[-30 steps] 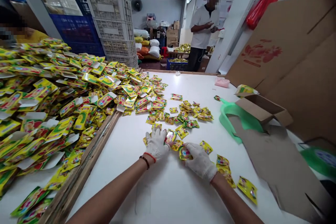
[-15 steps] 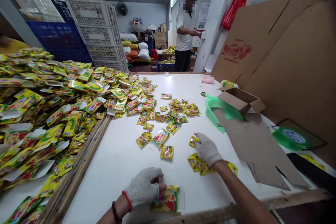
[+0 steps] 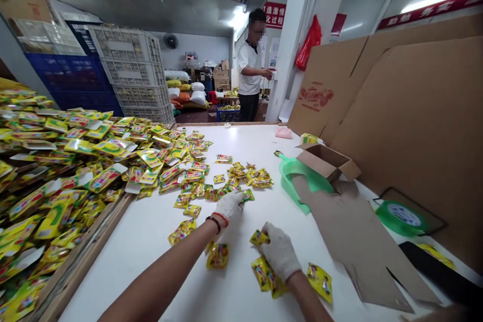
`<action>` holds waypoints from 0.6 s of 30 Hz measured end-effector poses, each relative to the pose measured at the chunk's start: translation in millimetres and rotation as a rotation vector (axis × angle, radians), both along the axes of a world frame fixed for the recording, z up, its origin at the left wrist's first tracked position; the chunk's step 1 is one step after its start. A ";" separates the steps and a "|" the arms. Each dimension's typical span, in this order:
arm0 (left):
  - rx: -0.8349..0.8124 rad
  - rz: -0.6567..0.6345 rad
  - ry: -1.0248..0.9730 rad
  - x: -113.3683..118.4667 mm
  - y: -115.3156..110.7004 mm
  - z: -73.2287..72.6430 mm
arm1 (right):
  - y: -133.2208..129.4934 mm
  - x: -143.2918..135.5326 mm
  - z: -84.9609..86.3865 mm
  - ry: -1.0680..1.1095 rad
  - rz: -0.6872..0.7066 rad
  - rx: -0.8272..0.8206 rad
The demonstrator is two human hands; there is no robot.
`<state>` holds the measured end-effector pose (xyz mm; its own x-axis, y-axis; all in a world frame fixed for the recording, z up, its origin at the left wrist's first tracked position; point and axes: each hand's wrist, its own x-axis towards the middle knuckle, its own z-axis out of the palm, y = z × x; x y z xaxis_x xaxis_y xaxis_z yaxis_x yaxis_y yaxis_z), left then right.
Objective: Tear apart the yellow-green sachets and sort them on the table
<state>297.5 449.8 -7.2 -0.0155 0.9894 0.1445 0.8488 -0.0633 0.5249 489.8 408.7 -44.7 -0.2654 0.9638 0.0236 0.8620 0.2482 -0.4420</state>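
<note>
My left hand [image 3: 230,206], in a white glove, reaches over the table to the near edge of a cluster of small shiny packets [image 3: 241,176]. Its fingers are bent together and pointed down; what lies under them is hidden. Closer to me, my gloved right hand [image 3: 281,251] pinches a small yellow packet [image 3: 259,237]. Beneath that hand lie more yellow packets [image 3: 266,276], partly covered by it. One yellow packet [image 3: 320,282] rests right of my right wrist, another [image 3: 218,255] beside my left forearm, and a larger yellow one [image 3: 181,231] to its left.
A big heap of yellow printed boxes [image 3: 75,161] fills the left, behind a wooden edge strip [image 3: 86,251]. On the right are a green dustpan-like scoop [image 3: 302,201], a small open carton [image 3: 328,161], flattened cardboard [image 3: 354,241] and a tape roll [image 3: 402,219]. A co-worker [image 3: 249,70] stands beyond the table.
My left hand has left the yellow box near the front edge and reached forward to the packets; that box is out of sight. My right hand still holds a packet. The view has tilted up.
</note>
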 end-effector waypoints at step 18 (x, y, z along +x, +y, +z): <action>-0.185 0.112 -0.937 26.4 -83.0 0.6 | -29.2 -6.1 33.7 1.032 0.151 -0.405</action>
